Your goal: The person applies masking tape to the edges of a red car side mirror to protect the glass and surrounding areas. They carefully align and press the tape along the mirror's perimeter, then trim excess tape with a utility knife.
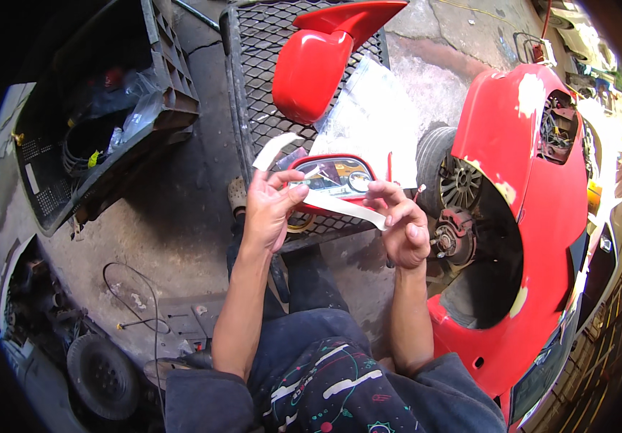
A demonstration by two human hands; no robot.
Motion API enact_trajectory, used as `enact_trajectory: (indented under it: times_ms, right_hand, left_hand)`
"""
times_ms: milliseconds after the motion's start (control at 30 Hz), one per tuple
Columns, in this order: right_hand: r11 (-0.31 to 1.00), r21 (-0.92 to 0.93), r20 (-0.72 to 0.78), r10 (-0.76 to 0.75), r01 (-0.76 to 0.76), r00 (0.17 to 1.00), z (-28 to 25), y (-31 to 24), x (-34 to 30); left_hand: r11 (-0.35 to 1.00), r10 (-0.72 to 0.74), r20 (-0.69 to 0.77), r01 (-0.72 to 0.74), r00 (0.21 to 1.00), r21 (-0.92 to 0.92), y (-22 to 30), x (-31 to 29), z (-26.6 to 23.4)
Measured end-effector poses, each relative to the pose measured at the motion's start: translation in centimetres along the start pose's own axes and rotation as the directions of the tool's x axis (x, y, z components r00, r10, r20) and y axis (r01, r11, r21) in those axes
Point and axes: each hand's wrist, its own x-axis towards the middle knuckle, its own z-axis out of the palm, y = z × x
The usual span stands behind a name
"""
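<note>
A pale strip of tape (347,207) stretches between my two hands, over the near edge of a red side mirror. My left hand (267,209) pinches it between thumb and fingers, and a loose curled end stands up beyond the fingertips. The other end is held by the fingers of my right hand (403,225). Beneath lies the red side mirror (368,164), its glass facing up and partly covered by the tape and my fingers. Farther off, a second red side mirror (311,76) rests with its painted shell up.
Both mirrors are on a black mesh-topped stand (264,61), with white paper sheets (376,108) between them. To the right is a red car body (495,144) with an exposed brake hub (455,234) and a wheel (437,155). A black crate (174,65) stands left; a small tire (101,375) lies lower left.
</note>
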Motion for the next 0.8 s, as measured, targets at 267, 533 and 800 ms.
enact_trajectory:
  times_ms: [267,533,800]
  right_hand:
    - [0.526,-0.839,-0.002,-0.26,0.14,0.966,-0.3,-0.8,1.0]
    - [0.69,-0.716,-0.353,-0.223,-0.109,0.909,1.4,1.3,3.1]
    - [0.444,-0.765,0.464,-0.122,0.467,0.877,7.0,-0.3,10.5]
  left_hand:
    - [0.875,0.434,0.071,-0.439,0.898,0.204,4.9,-1.0,-0.9]
    - [0.805,0.408,0.151,-0.432,0.901,0.407,6.5,-1.8,-1.7]
    - [0.548,-0.187,0.393,-0.236,0.901,0.802,9.5,-2.3,-0.2]
